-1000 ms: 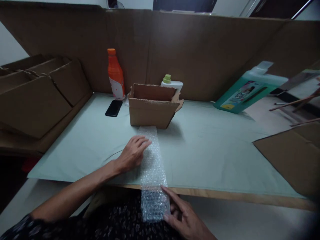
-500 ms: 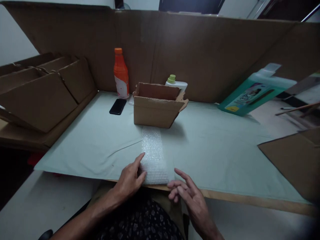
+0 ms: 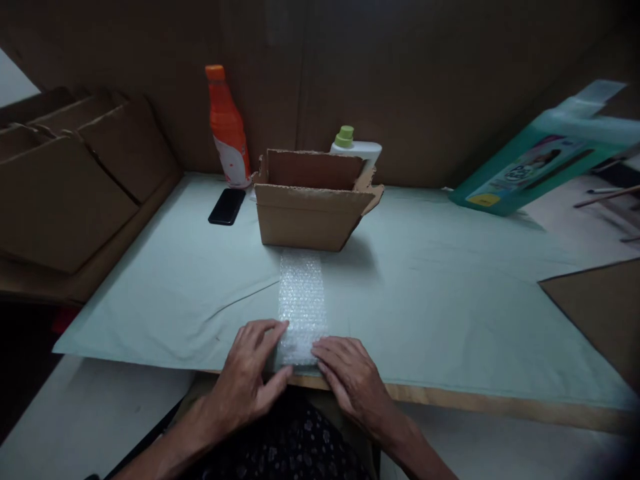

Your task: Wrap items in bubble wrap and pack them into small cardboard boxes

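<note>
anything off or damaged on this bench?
Two things. The cardboard box has a ragged, torn right flap. The teal jug at far right lies tilted rather than upright. Both hands, left hand and right hand, lie flat on the bubble wrap.

Strip of clear bubble wrap [image 3: 301, 303] lies on pale green table sheet [image 3: 450, 293], running from near edge to open brown cardboard box [image 3: 313, 200]. Left hand [image 3: 247, 377] and right hand [image 3: 350, 377] press its near end. Behind box: white green-capped bottle [image 3: 355, 143]; far left, orange plastic bottle [image 3: 226, 130]; black phone [image 3: 227, 206] before it. Teal jug [image 3: 540, 160] far right.
</note>
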Demonstrator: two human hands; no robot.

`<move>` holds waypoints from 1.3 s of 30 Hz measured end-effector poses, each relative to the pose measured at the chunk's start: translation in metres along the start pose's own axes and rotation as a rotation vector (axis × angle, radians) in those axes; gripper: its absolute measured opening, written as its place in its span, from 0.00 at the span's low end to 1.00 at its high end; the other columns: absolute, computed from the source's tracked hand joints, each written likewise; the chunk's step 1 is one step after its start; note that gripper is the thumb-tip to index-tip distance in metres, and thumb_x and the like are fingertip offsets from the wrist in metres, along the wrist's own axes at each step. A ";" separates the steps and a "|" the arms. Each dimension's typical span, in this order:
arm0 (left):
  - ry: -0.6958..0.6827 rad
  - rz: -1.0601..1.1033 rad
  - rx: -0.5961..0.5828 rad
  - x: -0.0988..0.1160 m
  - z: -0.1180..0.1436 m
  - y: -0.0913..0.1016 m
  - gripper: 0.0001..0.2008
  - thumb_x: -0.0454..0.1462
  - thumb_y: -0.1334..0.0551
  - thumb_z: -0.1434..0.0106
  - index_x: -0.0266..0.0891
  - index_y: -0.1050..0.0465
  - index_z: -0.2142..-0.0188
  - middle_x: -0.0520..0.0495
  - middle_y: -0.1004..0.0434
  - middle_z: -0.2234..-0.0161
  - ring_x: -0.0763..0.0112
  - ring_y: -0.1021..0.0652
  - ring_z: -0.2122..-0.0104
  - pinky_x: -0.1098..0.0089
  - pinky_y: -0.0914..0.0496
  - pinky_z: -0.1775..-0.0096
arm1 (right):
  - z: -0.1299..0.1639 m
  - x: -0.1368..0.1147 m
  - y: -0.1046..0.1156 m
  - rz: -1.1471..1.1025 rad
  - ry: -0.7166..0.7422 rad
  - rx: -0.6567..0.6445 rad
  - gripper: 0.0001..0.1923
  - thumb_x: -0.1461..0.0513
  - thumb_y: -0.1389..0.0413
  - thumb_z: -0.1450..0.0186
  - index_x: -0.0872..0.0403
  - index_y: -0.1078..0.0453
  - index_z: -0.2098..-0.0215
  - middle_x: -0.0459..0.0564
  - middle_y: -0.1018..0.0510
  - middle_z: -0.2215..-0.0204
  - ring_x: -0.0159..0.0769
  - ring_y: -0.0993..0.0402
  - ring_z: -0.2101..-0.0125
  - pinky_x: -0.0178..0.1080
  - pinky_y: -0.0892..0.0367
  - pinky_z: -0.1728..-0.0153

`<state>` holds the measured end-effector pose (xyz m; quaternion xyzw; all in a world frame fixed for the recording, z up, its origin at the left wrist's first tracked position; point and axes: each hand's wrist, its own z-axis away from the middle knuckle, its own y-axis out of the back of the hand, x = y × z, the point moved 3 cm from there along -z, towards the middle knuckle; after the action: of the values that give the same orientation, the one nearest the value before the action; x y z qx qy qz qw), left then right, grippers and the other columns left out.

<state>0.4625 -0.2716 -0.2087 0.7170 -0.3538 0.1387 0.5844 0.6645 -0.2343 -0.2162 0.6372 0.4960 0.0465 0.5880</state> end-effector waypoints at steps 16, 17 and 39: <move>0.016 -0.065 0.038 -0.023 -0.010 -0.005 0.25 0.33 0.40 0.35 0.40 0.38 0.39 0.37 0.34 0.43 0.54 0.32 0.45 0.52 0.32 0.46 | -0.016 0.003 -0.005 0.201 0.091 0.091 0.13 0.68 0.45 0.32 0.55 0.29 0.50 0.56 0.20 0.52 0.50 0.28 0.47 0.52 0.31 0.51; -0.024 -0.041 0.008 -0.021 -0.008 -0.002 0.25 0.33 0.39 0.35 0.41 0.38 0.39 0.38 0.33 0.44 0.54 0.32 0.45 0.52 0.33 0.45 | -0.018 0.002 -0.005 0.184 0.082 0.098 0.12 0.68 0.46 0.32 0.55 0.29 0.51 0.56 0.19 0.54 0.49 0.27 0.49 0.52 0.32 0.51; -0.091 0.128 -0.020 -0.021 -0.014 0.002 0.29 0.30 0.41 0.35 0.43 0.41 0.36 0.42 0.26 0.49 0.59 0.29 0.49 0.54 0.33 0.46 | -0.022 0.001 0.000 0.033 -0.023 0.172 0.11 0.65 0.47 0.29 0.53 0.31 0.49 0.51 0.18 0.61 0.39 0.23 0.61 0.43 0.29 0.60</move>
<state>0.4495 -0.2512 -0.2163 0.6925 -0.4265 0.1395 0.5649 0.6511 -0.2182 -0.2107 0.6939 0.4808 0.0059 0.5359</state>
